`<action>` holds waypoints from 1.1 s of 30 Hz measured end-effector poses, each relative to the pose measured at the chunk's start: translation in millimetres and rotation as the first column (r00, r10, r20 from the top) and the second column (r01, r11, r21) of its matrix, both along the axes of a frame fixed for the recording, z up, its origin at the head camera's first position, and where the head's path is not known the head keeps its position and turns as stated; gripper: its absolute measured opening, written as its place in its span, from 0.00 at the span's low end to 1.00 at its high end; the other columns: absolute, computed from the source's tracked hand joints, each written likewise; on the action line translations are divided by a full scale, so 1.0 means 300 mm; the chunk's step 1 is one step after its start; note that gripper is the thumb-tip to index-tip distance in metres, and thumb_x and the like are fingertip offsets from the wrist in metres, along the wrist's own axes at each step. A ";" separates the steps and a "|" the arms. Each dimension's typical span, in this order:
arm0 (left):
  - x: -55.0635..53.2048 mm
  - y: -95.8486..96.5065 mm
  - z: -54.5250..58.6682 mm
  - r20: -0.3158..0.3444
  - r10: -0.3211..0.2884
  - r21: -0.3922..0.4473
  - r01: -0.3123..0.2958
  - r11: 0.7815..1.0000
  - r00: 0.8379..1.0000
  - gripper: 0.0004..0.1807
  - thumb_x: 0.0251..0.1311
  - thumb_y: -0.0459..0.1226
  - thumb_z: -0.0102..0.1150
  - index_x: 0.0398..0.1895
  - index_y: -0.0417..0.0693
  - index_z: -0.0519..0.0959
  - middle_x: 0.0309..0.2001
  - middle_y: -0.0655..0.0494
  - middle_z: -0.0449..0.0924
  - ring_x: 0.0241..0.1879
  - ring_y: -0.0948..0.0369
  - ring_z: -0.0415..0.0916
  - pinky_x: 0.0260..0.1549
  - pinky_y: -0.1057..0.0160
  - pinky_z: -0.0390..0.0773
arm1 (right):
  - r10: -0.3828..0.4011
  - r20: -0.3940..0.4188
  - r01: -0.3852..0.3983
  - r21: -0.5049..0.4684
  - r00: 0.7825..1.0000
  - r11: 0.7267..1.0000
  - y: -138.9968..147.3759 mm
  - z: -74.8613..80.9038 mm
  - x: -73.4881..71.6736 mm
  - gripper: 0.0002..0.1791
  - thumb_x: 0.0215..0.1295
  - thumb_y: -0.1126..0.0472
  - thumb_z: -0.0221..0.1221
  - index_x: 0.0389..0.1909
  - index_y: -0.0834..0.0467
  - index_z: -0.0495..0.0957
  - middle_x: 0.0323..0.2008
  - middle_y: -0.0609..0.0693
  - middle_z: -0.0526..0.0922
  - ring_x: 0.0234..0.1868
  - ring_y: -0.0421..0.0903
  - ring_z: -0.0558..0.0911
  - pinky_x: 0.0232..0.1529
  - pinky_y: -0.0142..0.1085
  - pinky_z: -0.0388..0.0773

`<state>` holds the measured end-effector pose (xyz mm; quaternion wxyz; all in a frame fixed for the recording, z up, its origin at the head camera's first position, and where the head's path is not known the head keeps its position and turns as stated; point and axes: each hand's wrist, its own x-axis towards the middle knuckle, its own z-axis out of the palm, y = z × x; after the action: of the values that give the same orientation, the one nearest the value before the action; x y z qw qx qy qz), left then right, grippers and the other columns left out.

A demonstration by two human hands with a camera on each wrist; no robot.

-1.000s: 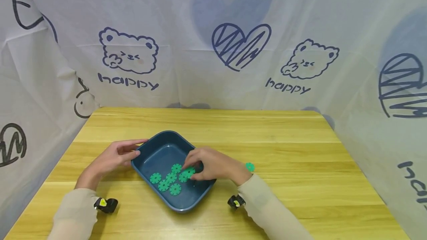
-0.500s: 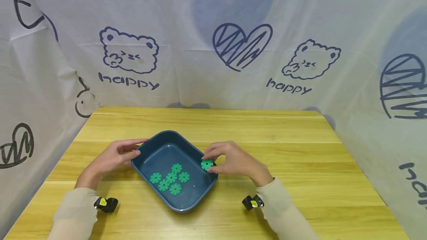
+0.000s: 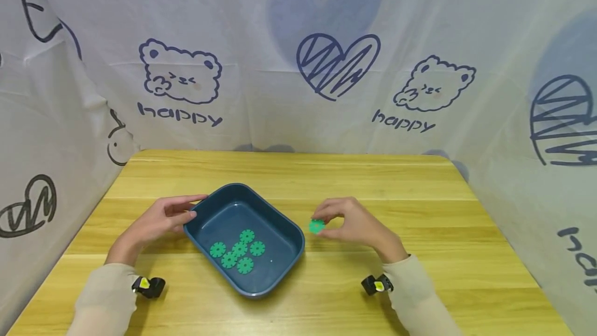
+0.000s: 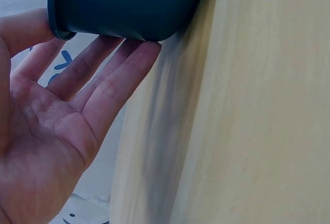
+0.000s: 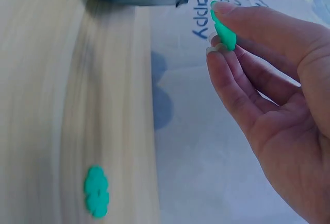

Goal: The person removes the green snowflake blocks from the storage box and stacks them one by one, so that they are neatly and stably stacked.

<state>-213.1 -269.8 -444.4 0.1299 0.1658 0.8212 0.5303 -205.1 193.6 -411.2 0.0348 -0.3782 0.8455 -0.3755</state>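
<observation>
My right hand (image 3: 356, 227) pinches a green notched plastic disc (image 3: 317, 226) between thumb and fingertips, just right of a dark blue tray (image 3: 291, 232). The right wrist view shows this held disc (image 5: 225, 31) nearly edge-on. At the tray's left corner my left hand (image 3: 160, 219) grips it, thumb over the rim and fingers against the outer wall, as the left wrist view shows. Several matching green discs (image 3: 240, 249) lie flat inside the tray, some overlapping. Another green disc (image 5: 97, 192) rests on the table; in the head view my right hand hides it.
The tray stands turned at an angle on a light wooden table (image 3: 387, 180). White cloth (image 3: 261, 102) printed with bears and hearts hangs behind and at both sides. A black wrist camera (image 3: 377, 285) sits at the right cuff, another black camera (image 3: 149, 287) at the left.
My right hand has lifted one green disc from the tray and moved right with it, past the rim and over the table. The left hand and the tray have stayed in place.
</observation>
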 end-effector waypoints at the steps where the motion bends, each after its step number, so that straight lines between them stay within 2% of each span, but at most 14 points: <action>1: 0.000 0.000 0.000 -0.001 0.000 -0.002 0.000 1.000 1.000 0.28 0.76 0.40 0.56 0.75 0.40 0.68 0.71 0.30 0.70 0.52 0.73 0.80 0.42 0.60 0.88 | -0.006 0.007 0.006 -0.001 1.000 1.000 0.010 -0.005 -0.001 0.14 0.59 0.66 0.73 0.47 0.59 0.89 0.47 0.52 0.89 0.41 0.40 0.86 0.46 0.42 0.88; 5: -0.001 0.000 0.001 -0.005 -0.005 -0.001 0.005 1.000 1.000 0.28 0.76 0.39 0.55 0.75 0.39 0.68 0.71 0.30 0.70 0.52 0.72 0.80 0.42 0.60 0.88 | -0.037 0.042 0.037 0.003 0.998 0.999 0.051 -0.026 -0.003 0.13 0.59 0.66 0.73 0.46 0.58 0.89 0.47 0.53 0.89 0.41 0.42 0.87 0.46 0.47 0.88; 11: -0.003 0.001 0.004 -0.008 -0.010 0.005 0.010 1.000 1.000 0.28 0.76 0.39 0.55 0.75 0.39 0.68 0.71 0.30 0.70 0.52 0.71 0.80 0.42 0.60 0.88 | -0.083 0.080 0.080 0.041 0.993 0.996 0.110 -0.049 -0.004 0.13 0.60 0.65 0.73 0.46 0.58 0.89 0.49 0.55 0.88 0.43 0.44 0.88 0.47 0.45 0.88; 19: -0.006 0.001 0.002 -0.027 -0.008 0.003 0.009 1.000 1.000 0.28 0.76 0.39 0.55 0.75 0.39 0.69 0.72 0.30 0.69 0.52 0.76 0.78 0.42 0.60 0.88 | -0.132 0.086 0.120 0.132 0.988 0.984 0.178 -0.071 -0.006 0.11 0.62 0.65 0.72 0.45 0.57 0.88 0.48 0.52 0.88 0.44 0.44 0.87 0.50 0.45 0.87; 24: -0.003 0.000 -0.005 -0.041 -0.003 -0.017 0.003 1.000 0.999 0.27 0.76 0.39 0.56 0.74 0.41 0.70 0.73 0.32 0.68 0.53 0.78 0.77 0.43 0.61 0.87 | -0.157 0.069 0.141 0.191 0.985 0.971 0.210 -0.093 -0.010 0.12 0.60 0.66 0.72 0.45 0.57 0.88 0.48 0.51 0.88 0.43 0.44 0.87 0.48 0.39 0.87; 27: -0.002 -0.001 -0.011 -0.032 -0.003 -0.008 0.003 1.000 0.999 0.27 0.75 0.39 0.56 0.74 0.41 0.70 0.73 0.32 0.68 0.53 0.77 0.77 0.43 0.61 0.87 | -0.176 0.064 0.159 0.215 0.982 0.964 0.224 -0.107 -0.012 0.13 0.60 0.65 0.73 0.46 0.57 0.88 0.48 0.51 0.88 0.43 0.43 0.86 0.47 0.36 0.87; 33: -0.003 -0.002 -0.016 -0.013 -0.001 0.004 0.001 1.000 1.000 0.28 0.75 0.39 0.56 0.75 0.41 0.69 0.73 0.31 0.68 0.54 0.74 0.78 0.43 0.61 0.87 | -0.189 0.036 0.174 0.252 0.981 0.952 0.242 -0.131 -0.017 0.14 0.60 0.64 0.73 0.47 0.56 0.88 0.48 0.49 0.87 0.44 0.43 0.85 0.48 0.35 0.86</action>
<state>-213.8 -270.4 -449.3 0.1246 0.1699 0.8209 0.5307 -210.1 266.3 -450.4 0.0723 -0.2801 0.9154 -0.2799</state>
